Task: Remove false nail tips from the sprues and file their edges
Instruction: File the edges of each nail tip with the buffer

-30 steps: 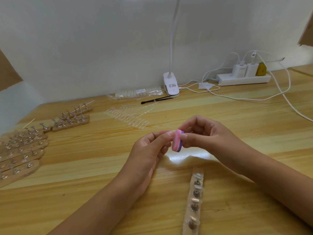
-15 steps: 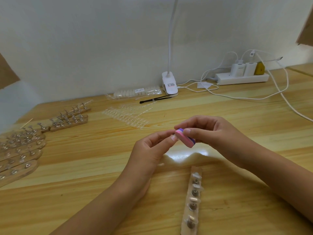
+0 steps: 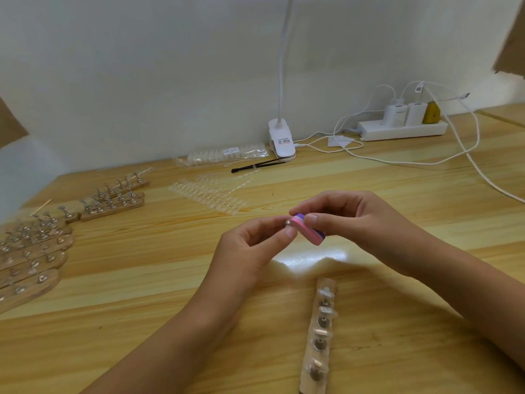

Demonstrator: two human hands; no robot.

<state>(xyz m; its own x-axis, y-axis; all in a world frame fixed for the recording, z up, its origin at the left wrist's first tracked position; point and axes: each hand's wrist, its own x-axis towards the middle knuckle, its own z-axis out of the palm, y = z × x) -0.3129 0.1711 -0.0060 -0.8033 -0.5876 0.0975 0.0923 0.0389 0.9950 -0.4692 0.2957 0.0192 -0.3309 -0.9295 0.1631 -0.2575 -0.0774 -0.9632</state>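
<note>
Above the wooden desk [image 3: 142, 282], the left hand [image 3: 250, 248] pinches a tiny clear false nail tip [image 3: 288, 222] in curled fingers [image 3: 279, 238], just left of the pink and purple block file [image 3: 311, 234] that the right hand [image 3: 358, 223] grips, its slanted top end touching the tip.

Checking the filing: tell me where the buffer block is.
The buffer block sits mid-frame in the head view, pinched by the right hand, against the nail tip in the left hand.

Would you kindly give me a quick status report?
Left hand pinches nail tip. Right hand holds pink file block against it. Nothing obstructing.
</note>
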